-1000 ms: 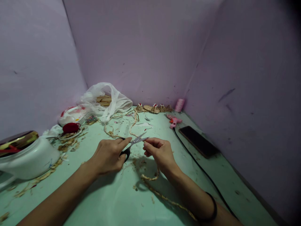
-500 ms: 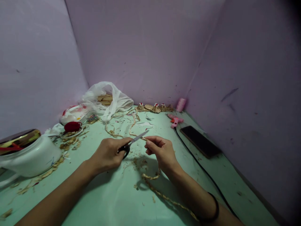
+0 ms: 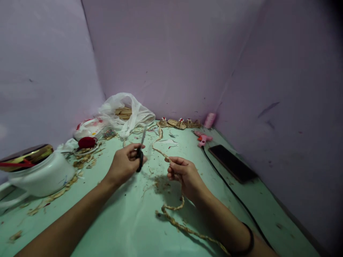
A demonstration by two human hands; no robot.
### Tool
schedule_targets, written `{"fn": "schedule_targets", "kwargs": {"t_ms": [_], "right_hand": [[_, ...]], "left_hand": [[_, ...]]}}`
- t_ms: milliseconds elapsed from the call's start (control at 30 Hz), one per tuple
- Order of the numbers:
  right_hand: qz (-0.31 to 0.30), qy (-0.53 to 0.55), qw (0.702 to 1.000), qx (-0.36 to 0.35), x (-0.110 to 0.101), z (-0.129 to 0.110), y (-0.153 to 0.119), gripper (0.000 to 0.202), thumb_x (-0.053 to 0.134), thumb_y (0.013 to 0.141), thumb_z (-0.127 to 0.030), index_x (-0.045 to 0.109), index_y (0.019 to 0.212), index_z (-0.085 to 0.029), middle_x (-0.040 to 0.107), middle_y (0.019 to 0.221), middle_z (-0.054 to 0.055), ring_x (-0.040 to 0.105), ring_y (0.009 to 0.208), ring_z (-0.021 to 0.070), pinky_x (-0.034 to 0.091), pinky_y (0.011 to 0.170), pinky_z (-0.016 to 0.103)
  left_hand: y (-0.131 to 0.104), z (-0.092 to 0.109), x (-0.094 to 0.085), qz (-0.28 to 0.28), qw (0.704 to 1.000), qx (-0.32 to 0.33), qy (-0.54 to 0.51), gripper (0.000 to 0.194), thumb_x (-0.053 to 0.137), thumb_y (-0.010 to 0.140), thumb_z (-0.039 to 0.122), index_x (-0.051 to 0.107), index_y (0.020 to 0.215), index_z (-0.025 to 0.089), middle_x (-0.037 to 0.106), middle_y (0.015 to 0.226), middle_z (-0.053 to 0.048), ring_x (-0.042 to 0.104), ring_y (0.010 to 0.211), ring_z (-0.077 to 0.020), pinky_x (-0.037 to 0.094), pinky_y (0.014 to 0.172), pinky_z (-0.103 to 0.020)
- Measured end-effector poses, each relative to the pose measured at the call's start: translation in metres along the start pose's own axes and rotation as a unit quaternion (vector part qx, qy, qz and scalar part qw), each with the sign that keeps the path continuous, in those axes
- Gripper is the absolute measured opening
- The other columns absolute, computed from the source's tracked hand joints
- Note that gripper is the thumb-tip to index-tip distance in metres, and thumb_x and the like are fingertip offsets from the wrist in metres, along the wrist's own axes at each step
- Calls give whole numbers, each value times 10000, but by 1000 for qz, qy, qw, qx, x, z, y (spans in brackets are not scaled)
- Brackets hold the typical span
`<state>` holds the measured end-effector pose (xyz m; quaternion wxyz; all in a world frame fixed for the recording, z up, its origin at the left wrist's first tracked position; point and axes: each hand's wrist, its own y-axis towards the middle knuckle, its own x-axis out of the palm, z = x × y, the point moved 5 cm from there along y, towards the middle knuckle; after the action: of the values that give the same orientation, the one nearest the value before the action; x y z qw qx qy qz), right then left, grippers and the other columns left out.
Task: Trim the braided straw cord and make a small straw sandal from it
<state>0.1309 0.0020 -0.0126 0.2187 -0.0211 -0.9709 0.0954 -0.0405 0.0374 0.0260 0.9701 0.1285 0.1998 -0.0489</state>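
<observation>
My left hand (image 3: 125, 161) is closed on a pair of scissors (image 3: 139, 159) with black handles; the blade points up and away, a little blurred. To the right, my right hand (image 3: 184, 175) pinches a braided straw cord (image 3: 190, 231) between thumb and fingers. From the pinch, one stretch of cord runs away toward the back of the table. The other stretch hangs below the hand, bends, and trails along the tabletop toward the near edge under my right forearm. The scissors are apart from the cord.
Right of my hands lie a pink glue gun (image 3: 204, 139) with a black cable and a phone (image 3: 232, 162). Thread spool (image 3: 209, 120) and woven straw pieces (image 3: 179, 124) line the back wall. Left are a plastic bag (image 3: 134, 110), a white pot (image 3: 43, 178) and straw scraps.
The scissors have moved left, away from the cord, and turned from pointing right to pointing upward. My right hand still pinches the cord. The whole view has shifted slightly.
</observation>
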Motion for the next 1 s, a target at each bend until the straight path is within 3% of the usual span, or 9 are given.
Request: {"fn": "schedule_targets", "kwargs": {"t_ms": [133, 233, 367, 500, 567, 667, 733, 867, 1000], "right_hand": [[-68, -17, 996, 57, 13, 16, -5, 260, 685, 533, -238, 573, 747, -142, 608, 499, -13, 532, 382, 94, 387, 408, 201], [-110, -61, 988, 93, 19, 28, -9, 272, 689, 532, -238, 551, 749, -149, 643, 525, 7, 553, 390, 106, 392, 409, 200], [-157, -63, 974, 147, 22, 38, -11, 278, 698, 525, -233, 522, 726, -153, 662, 550, 26, 571, 395, 124, 409, 409, 216], [-159, -22, 977, 139, 21, 37, -10, 284, 696, 555, -237, 483, 728, -163, 669, 582, 28, 584, 415, 121, 431, 430, 219], [-161, -15, 978, 130, 21, 35, -11, 268, 685, 576, -227, 480, 738, -164, 671, 601, 26, 592, 429, 117, 433, 439, 213], [-169, -18, 976, 135, 22, 36, -12, 244, 670, 590, -209, 482, 738, -165, 674, 611, 26, 594, 429, 120, 426, 438, 213], [-172, -22, 975, 140, 23, 36, -12, 232, 665, 590, -201, 483, 728, -164, 676, 609, 28, 593, 427, 124, 424, 436, 217], [-177, -28, 973, 145, 23, 36, -12, 236, 666, 585, -190, 476, 724, -166, 675, 612, 28, 594, 436, 125, 425, 442, 219], [-191, -31, 970, 150, 25, 38, -15, 223, 651, 597, -193, 473, 729, -172, 669, 608, 25, 588, 434, 122, 422, 443, 217]], "left_hand": [[4, -15, 5, 4, 955, -168, -247, 446, 681, 573, 264, 496, 959, 139, 620, 658, -18, 517, 473, -83, 316, 405, -171], [4, -19, 13, -31, 942, -196, -271, 426, 667, 579, 273, 498, 947, 141, 613, 677, -25, 499, 453, -66, 295, 391, -162], [13, -24, 3, -14, 975, -161, -153, 388, 578, 632, 309, 514, 971, 134, 612, 702, -46, 512, 456, -84, 273, 368, -175], [25, -32, -40, 38, 990, -137, 1, 253, 629, 563, 237, 576, 794, 151, 556, 547, 11, 460, 413, -89, 242, 391, -190], [27, -36, -67, 54, 987, -111, 99, 87, 629, 512, 150, 551, 549, 146, 442, 418, 50, 333, 361, -50, 170, 405, -201], [24, -45, -99, 74, 971, -86, 210, 174, 571, 511, 98, 454, 388, 138, 308, 340, 71, 217, 349, -33, 133, 436, -219], [22, -50, -108, 81, 960, -73, 256, 195, 555, 506, 95, 431, 363, 140, 286, 330, 71, 220, 350, -38, 150, 446, -222], [23, -38, -93, 85, 953, -39, 289, 212, 567, 563, 159, 457, 381, 152, 341, 348, 46, 362, 390, -88, 229, 451, -230], [13, -6, -33, -4, 973, 6, 231, 275, 501, 719, 376, 648, 618, 167, 572, 536, 9, 537, 553, -142, 373, 509, -228]]}}
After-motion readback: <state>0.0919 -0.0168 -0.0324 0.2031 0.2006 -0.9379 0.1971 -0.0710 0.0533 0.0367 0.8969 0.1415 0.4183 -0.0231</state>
